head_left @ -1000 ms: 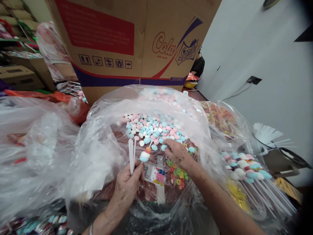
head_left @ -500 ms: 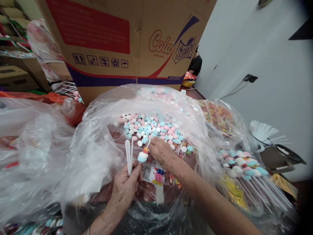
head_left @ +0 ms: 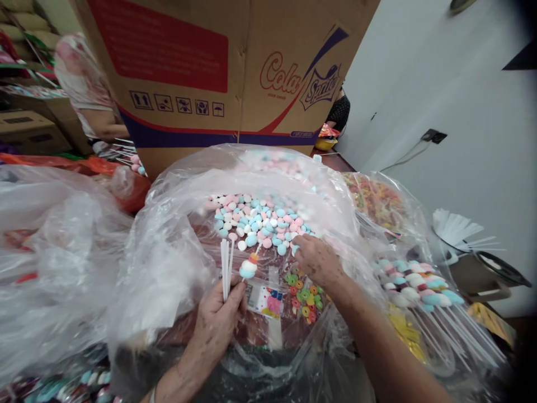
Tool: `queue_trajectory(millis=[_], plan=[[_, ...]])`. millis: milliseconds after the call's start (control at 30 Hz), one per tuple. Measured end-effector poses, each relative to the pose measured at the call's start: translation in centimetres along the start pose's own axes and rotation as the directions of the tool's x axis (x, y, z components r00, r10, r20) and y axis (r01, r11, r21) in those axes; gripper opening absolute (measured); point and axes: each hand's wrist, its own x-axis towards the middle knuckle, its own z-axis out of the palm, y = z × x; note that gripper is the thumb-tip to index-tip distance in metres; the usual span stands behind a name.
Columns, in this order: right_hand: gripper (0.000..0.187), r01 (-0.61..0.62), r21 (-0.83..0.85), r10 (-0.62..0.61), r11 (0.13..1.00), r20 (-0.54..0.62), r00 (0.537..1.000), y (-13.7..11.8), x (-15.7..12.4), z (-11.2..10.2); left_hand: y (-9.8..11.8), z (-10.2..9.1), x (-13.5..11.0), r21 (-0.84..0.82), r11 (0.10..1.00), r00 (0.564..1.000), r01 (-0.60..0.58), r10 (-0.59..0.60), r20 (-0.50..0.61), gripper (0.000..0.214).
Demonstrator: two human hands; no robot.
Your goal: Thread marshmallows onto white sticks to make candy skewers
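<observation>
In my left hand are several plain white sticks and a candy skewer. Blue and white marshmallow pieces sit on that skewer, with orange-red rings above them and the bare stick tip on top. My right hand is at the near right edge of a pile of pink, white and blue marshmallows. Its fingers are bent together, with a blue piece by the fingertips; what they grip is hard to make out. Just below that hand lie small coloured gummy rings.
A large cardboard box stands behind the clear plastic bag. A printed card lies between my hands. Finished skewers are stacked at right, near a container of white sticks. Another person is at far left.
My right hand has left the skewer's tip and moved right to the edge of the marshmallow pile, uncovering the gummy rings. My left hand still holds the skewer and sticks.
</observation>
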Motion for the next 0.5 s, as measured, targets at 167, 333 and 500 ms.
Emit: queue_trajectory(millis=[167, 333, 500], plan=[[0.023, 0.030, 0.296, 0.025, 0.955, -0.179, 0.984, -0.5, 0.5, 1.5, 0.5, 0.1, -0.1, -0.002, 1.000, 1.000, 0.014, -0.014, 0.003, 0.035], [0.021, 0.038, 0.177, -0.015, 0.983, -0.128, 0.992, -1.3, 1.0, 3.4, 0.2, 0.0, -0.3, 0.008, 1.000, 1.000, 0.013, -0.013, 0.011, 0.033], [0.024, 0.012, 0.046, -0.009, 0.999, -0.068, 0.998, -1.7, 0.8, 3.4, 0.5, 0.1, -0.2, 0.045, 0.999, 1.000, 0.016, -0.017, 0.012, 0.034]])
